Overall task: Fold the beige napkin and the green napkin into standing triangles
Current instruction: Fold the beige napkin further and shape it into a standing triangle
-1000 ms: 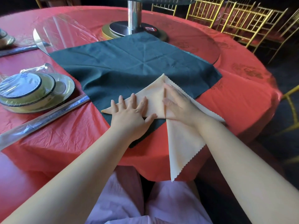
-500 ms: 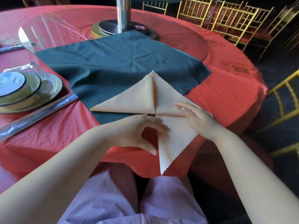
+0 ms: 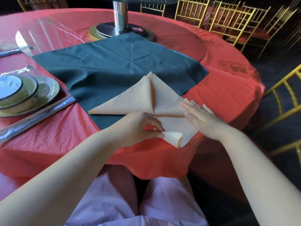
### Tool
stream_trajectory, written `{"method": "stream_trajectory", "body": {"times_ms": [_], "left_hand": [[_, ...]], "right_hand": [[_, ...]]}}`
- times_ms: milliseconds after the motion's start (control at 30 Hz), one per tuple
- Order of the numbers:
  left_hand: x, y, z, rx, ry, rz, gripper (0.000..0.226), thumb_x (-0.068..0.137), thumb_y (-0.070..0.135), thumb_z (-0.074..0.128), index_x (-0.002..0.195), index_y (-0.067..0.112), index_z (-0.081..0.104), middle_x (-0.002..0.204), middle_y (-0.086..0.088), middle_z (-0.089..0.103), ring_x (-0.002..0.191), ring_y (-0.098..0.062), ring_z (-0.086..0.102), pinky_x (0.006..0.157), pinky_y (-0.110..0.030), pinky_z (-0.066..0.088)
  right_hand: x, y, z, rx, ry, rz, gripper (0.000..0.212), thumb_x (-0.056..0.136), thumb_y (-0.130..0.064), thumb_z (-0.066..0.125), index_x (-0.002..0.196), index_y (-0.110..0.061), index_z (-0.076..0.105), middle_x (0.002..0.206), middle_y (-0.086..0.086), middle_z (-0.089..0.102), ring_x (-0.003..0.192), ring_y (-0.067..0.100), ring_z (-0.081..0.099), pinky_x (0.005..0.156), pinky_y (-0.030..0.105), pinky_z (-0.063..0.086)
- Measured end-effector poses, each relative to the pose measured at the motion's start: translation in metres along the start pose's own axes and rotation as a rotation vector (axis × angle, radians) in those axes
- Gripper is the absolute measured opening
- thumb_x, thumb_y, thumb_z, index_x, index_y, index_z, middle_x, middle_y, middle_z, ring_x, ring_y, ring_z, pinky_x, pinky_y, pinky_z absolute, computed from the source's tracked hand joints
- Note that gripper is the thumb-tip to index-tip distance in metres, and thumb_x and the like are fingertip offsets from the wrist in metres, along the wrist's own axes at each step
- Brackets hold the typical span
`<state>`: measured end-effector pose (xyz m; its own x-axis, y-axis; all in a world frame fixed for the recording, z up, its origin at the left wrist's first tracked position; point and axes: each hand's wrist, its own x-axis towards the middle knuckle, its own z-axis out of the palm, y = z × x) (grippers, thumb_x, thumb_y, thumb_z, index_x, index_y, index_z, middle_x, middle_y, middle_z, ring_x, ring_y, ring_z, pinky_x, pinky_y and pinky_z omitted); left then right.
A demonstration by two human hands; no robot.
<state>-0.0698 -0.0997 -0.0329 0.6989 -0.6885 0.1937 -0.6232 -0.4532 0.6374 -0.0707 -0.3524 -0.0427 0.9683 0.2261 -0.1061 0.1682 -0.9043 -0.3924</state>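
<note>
The beige napkin (image 3: pixel 135 101) lies partly folded into a triangle on top of the green napkin (image 3: pixel 114 66), which is spread flat on the red tablecloth. A loose beige tail reaches toward the table's front edge. My left hand (image 3: pixel 141 128) pinches the tip of that tail and curls it upward. My right hand (image 3: pixel 200 118) lies flat with straight fingers on the napkin's right side, pressing it down beside the fold line.
Stacked plates and a bowl (image 3: pixel 21 93) sit at the left with a wrapped utensil (image 3: pixel 34 118) beside them. A glass turntable (image 3: pixel 53 31) on a metal post (image 3: pixel 119 15) stands at the back. Gold chairs (image 3: pixel 228 17) ring the round table (image 3: pixel 228 95) at the right.
My left hand has left the folded triangle, taken the hanging tail's tip and lifted it up from over the table edge. My right hand has slid to the right side of the napkin.
</note>
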Motion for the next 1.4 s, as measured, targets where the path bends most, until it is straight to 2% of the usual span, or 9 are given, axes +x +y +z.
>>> {"method": "stream_trajectory", "body": {"times_ms": [267,367,433,533,667,867,1167,1300,1400], "left_hand": [[0.049,0.003,-0.015,-0.238,0.320,-0.218,0.017,0.082,0.039,0.066,0.069,0.029,0.065,0.067,0.007,0.064,0.060,-0.008,0.054,0.065,-0.026,0.043],[0.071,0.001,-0.022,-0.289,0.432,-0.280,0.018,0.085,0.027,0.066,0.069,0.019,0.061,0.061,0.010,0.052,0.047,0.005,0.044,0.054,-0.010,0.032],[0.082,0.000,-0.025,-0.284,0.474,-0.316,0.016,0.085,0.025,0.065,0.075,0.013,0.062,0.061,0.010,0.052,0.044,0.007,0.044,0.048,-0.006,0.030],[0.088,-0.006,-0.024,-0.193,0.457,-0.396,0.012,0.087,0.027,0.063,0.082,0.016,0.063,0.072,0.006,0.058,0.056,0.003,0.049,0.050,-0.007,0.032],[0.065,-0.016,-0.022,-0.046,0.337,-0.375,0.035,0.089,0.037,0.056,0.116,0.016,0.057,0.115,0.001,0.061,0.108,-0.016,0.056,0.090,-0.027,0.041],[-0.010,-0.042,-0.049,0.303,0.269,-0.528,0.083,0.070,0.064,0.059,0.136,0.018,0.039,0.136,-0.005,0.046,0.127,-0.028,0.039,0.106,-0.040,0.030],[-0.020,-0.061,-0.055,0.136,0.397,-0.672,0.050,0.074,0.026,0.075,0.119,0.016,0.055,0.103,-0.005,0.056,0.091,-0.026,0.054,0.078,-0.032,0.038],[-0.016,-0.055,-0.061,0.220,0.367,-0.660,0.025,0.074,0.029,0.075,0.081,0.008,0.063,0.071,-0.006,0.054,0.067,-0.024,0.047,0.053,-0.031,0.029],[-0.022,-0.050,-0.068,0.207,0.341,-0.652,0.046,0.078,0.035,0.070,0.054,0.009,0.041,0.053,-0.004,0.031,0.050,-0.020,0.027,0.047,-0.032,0.018]], "right_hand": [[-0.028,-0.016,-0.016,0.585,0.178,-0.151,0.057,0.069,-0.083,0.038,0.107,-0.046,0.056,0.127,-0.033,0.047,0.127,-0.019,0.029,0.114,0.021,-0.005],[-0.026,-0.007,-0.016,0.296,0.138,-0.119,0.056,0.067,-0.060,0.067,0.110,-0.024,0.060,0.115,-0.016,0.060,0.109,-0.005,0.052,0.109,0.022,0.020],[-0.018,-0.003,-0.015,0.257,0.245,-0.037,0.034,0.079,-0.034,0.070,0.092,-0.005,0.059,0.086,0.006,0.059,0.080,0.019,0.053,0.075,0.024,0.038],[-0.005,-0.004,-0.015,0.278,0.368,0.094,0.022,0.090,-0.028,0.057,0.077,-0.010,0.055,0.070,0.007,0.054,0.068,0.023,0.048,0.063,0.033,0.037],[0.011,-0.009,-0.014,0.164,0.341,0.171,0.027,0.093,-0.033,0.050,0.072,-0.015,0.050,0.062,-0.002,0.048,0.065,0.023,0.046,0.058,0.034,0.034],[0.023,-0.007,-0.001,-0.010,0.450,0.207,0.021,0.089,-0.029,0.056,0.082,-0.009,0.058,0.095,0.006,0.050,0.099,0.029,0.044,0.083,0.029,0.029],[0.021,-0.008,-0.004,0.072,0.513,0.197,0.024,0.090,-0.034,0.055,0.079,-0.013,0.050,0.077,0.003,0.058,0.076,0.029,0.053,0.065,0.036,0.038],[0.013,-0.008,-0.006,0.139,0.522,0.170,0.024,0.087,-0.033,0.060,0.075,-0.015,0.049,0.059,-0.007,0.045,0.059,0.013,0.044,0.051,0.022,0.031],[0.006,-0.006,-0.009,0.165,0.503,0.153,0.025,0.087,-0.031,0.061,0.074,-0.013,0.049,0.053,-0.005,0.042,0.052,0.008,0.041,0.050,0.016,0.032]]}}
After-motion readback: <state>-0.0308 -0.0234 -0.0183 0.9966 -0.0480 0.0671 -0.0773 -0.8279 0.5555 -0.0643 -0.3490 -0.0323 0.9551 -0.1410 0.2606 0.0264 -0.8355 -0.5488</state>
